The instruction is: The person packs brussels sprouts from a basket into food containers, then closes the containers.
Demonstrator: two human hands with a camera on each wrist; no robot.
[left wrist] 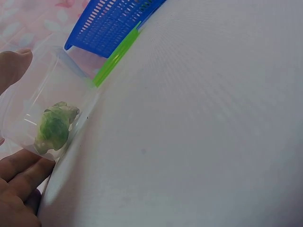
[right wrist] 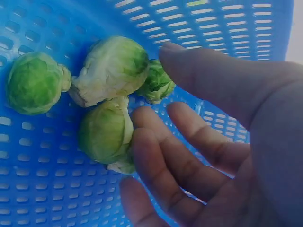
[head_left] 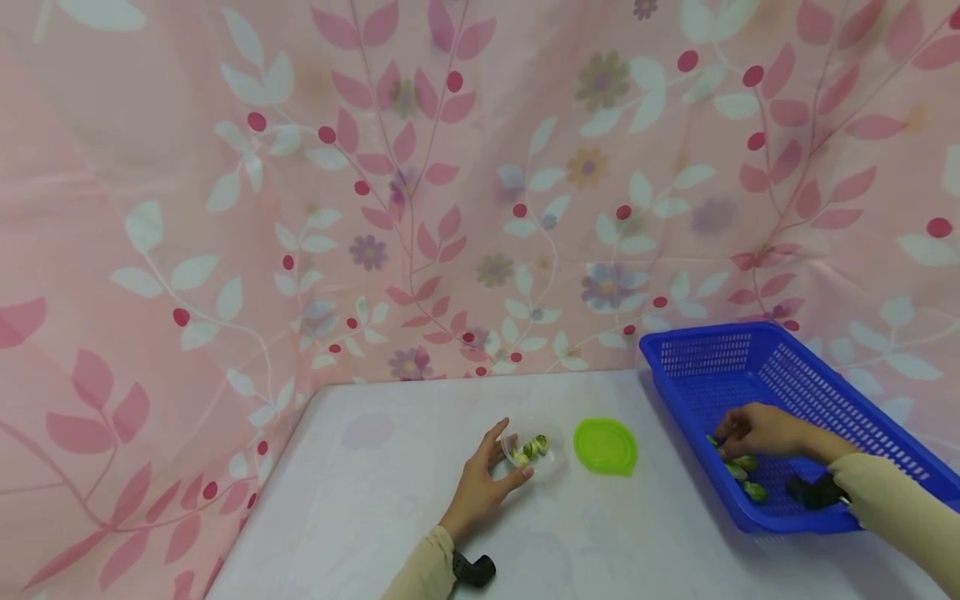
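The sprouts (right wrist: 105,135) lie on the floor of my blue basket (head_left: 705,392), along its left wall towards the near end. In the right wrist view I count four well, and a pale bit of another shows under the lowest. One, round and green, sits at the outer side of the group, just beside the big pale one. My right hand (head_left: 768,429) is down among them, fingers spread and loosely bent, thumb (right wrist: 203,71) held well away from them. A fingertip meets the lowest sprout; whether my thumb touches the far one, I cannot tell.

To the left, a see-through tub (head_left: 553,458) stands upright on the table (head_left: 375,483) with about three more sprouts in its bottom. My left hand (head_left: 480,487) holds it by the side, thumb on one side and fingers curved round the other.

The green lid (head_left: 605,446) lies flat between tub and basket. I have a black device (head_left: 474,572) on my left wrist, and beige sleeves (head_left: 892,500). Behind the table hangs a pink curtain (head_left: 450,208) with leaves and flowers.
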